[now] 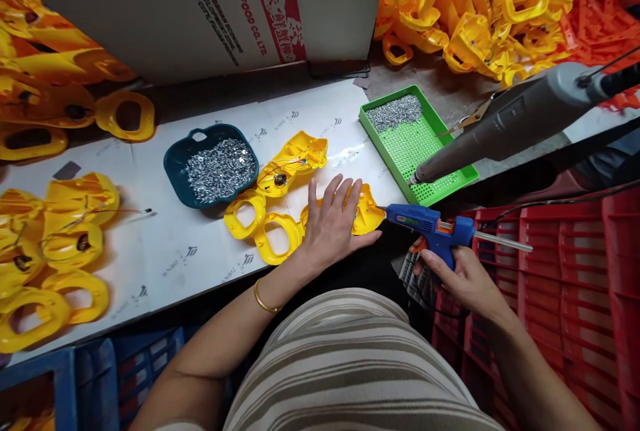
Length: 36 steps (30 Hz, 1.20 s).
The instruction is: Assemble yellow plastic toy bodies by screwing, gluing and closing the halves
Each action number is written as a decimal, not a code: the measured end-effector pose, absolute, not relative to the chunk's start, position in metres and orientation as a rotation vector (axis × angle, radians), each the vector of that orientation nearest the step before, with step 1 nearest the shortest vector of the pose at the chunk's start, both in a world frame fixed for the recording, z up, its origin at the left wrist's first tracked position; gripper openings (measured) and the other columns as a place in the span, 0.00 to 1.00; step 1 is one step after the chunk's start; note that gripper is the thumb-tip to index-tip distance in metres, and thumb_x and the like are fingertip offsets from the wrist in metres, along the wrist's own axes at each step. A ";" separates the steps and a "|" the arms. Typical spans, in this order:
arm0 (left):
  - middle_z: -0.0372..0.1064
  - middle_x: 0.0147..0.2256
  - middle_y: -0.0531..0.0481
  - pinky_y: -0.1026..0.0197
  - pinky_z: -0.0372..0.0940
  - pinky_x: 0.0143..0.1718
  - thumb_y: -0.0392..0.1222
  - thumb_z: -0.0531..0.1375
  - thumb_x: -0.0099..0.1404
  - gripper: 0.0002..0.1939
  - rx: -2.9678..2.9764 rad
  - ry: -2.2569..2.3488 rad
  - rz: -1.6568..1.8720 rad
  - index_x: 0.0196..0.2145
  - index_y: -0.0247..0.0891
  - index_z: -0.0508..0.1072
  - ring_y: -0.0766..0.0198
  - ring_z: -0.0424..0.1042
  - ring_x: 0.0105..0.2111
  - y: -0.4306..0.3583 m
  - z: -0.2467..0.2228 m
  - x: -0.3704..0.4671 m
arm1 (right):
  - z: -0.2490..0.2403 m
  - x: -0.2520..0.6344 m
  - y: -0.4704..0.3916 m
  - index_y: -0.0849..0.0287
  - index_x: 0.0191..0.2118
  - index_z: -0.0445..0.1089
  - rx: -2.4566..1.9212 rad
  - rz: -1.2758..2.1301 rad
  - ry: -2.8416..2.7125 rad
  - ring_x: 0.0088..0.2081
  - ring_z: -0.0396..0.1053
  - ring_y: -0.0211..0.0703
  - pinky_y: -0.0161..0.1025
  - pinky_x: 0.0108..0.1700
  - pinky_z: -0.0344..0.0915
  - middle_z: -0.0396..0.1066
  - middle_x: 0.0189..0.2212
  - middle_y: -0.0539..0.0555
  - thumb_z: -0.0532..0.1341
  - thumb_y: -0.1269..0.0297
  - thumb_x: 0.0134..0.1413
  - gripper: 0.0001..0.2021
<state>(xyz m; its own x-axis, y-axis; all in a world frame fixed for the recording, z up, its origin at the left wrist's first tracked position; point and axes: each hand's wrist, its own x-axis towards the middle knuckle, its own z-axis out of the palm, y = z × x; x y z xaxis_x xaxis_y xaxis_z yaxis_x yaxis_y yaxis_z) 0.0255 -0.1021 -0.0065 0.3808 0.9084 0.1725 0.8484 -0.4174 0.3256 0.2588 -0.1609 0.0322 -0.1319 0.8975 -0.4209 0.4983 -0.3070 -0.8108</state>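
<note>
My left hand lies flat, fingers spread, on a yellow plastic shell at the near edge of the white table. My right hand grips a blue glue gun by its handle, its nozzle touching the right edge of that shell. A second yellow shell with wires and a small round part lies open just beyond. Two yellow ring handles sit left of my left hand.
A dark teal tray of small screws sits left of the shells, a green tray with screws to the right. A grey electric screwdriver hangs over it. Yellow parts pile at left and back right; red crates stand at right.
</note>
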 end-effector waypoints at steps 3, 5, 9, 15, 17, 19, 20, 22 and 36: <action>0.59 0.60 0.35 0.36 0.25 0.65 0.63 0.60 0.58 0.45 2.462 1.576 0.474 0.64 0.32 0.56 0.43 0.52 0.63 -0.103 -0.007 0.026 | 0.035 0.260 -0.159 0.60 0.37 0.69 -1.762 1.361 -1.617 0.27 0.71 0.43 0.38 0.31 0.67 0.74 0.24 0.54 0.55 0.47 0.58 0.19; 0.59 0.60 0.35 0.36 0.25 0.65 0.63 0.60 0.58 0.45 2.465 1.575 0.472 0.64 0.32 0.56 0.43 0.52 0.63 -0.103 -0.007 0.026 | 0.035 0.261 -0.158 0.60 0.37 0.68 -1.778 1.365 -1.634 0.26 0.70 0.43 0.38 0.30 0.66 0.74 0.24 0.53 0.54 0.46 0.58 0.19; 0.59 0.60 0.34 0.37 0.25 0.65 0.63 0.60 0.58 0.45 2.463 1.576 0.469 0.64 0.32 0.55 0.43 0.53 0.63 -0.102 -0.007 0.026 | 0.032 0.264 -0.158 0.59 0.34 0.69 -1.817 1.347 -1.701 0.26 0.70 0.44 0.39 0.30 0.65 0.74 0.23 0.53 0.53 0.46 0.59 0.20; 0.59 0.60 0.34 0.36 0.27 0.65 0.64 0.60 0.59 0.46 2.466 1.565 0.465 0.64 0.30 0.55 0.42 0.53 0.63 -0.102 -0.006 0.026 | 0.031 0.266 -0.159 0.59 0.30 0.69 -1.863 1.299 -1.767 0.22 0.65 0.41 0.37 0.25 0.61 0.72 0.22 0.53 0.52 0.46 0.59 0.21; 0.59 0.60 0.34 0.35 0.27 0.65 0.63 0.59 0.59 0.45 2.469 1.566 0.465 0.64 0.30 0.55 0.42 0.53 0.63 -0.102 -0.006 0.027 | 0.033 0.264 -0.159 0.59 0.30 0.69 -1.872 1.300 -1.767 0.20 0.62 0.39 0.36 0.23 0.59 0.71 0.21 0.52 0.52 0.46 0.59 0.22; 0.59 0.60 0.34 0.35 0.27 0.65 0.63 0.59 0.59 0.45 2.472 1.572 0.469 0.64 0.31 0.55 0.42 0.53 0.63 -0.102 -0.006 0.027 | 0.035 0.263 -0.159 0.60 0.30 0.68 -1.883 1.291 -1.771 0.19 0.60 0.38 0.36 0.22 0.57 0.70 0.20 0.52 0.52 0.46 0.59 0.22; 0.60 0.59 0.34 0.36 0.27 0.65 0.63 0.59 0.59 0.45 2.474 1.575 0.471 0.64 0.31 0.55 0.42 0.53 0.63 -0.102 -0.006 0.027 | 0.036 0.263 -0.159 0.60 0.30 0.68 -1.889 1.284 -1.774 0.18 0.60 0.38 0.36 0.21 0.56 0.70 0.19 0.52 0.52 0.45 0.59 0.22; 0.60 0.59 0.34 0.36 0.27 0.65 0.63 0.59 0.59 0.45 2.477 1.574 0.473 0.64 0.30 0.56 0.42 0.53 0.63 -0.102 -0.007 0.027 | 0.036 0.263 -0.159 0.60 0.31 0.68 -1.904 1.266 -1.779 0.19 0.61 0.38 0.36 0.22 0.56 0.70 0.19 0.52 0.52 0.45 0.59 0.22; 0.59 0.60 0.34 0.36 0.27 0.65 0.63 0.60 0.59 0.45 2.461 1.567 0.477 0.64 0.31 0.55 0.43 0.53 0.63 -0.100 -0.009 0.026 | 0.045 0.258 -0.160 0.61 0.34 0.68 -1.966 1.133 -1.856 0.20 0.65 0.40 0.36 0.24 0.59 0.70 0.19 0.52 0.53 0.48 0.59 0.19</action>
<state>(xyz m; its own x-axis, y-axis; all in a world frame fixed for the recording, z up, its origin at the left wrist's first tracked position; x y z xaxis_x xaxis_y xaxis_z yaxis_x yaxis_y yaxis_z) 0.0263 -0.1005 -0.0087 0.3911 0.9048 0.1687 0.8454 -0.4256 0.3228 0.2580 -0.1601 0.0448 -0.0884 0.9204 -0.3808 0.7594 -0.1852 -0.6237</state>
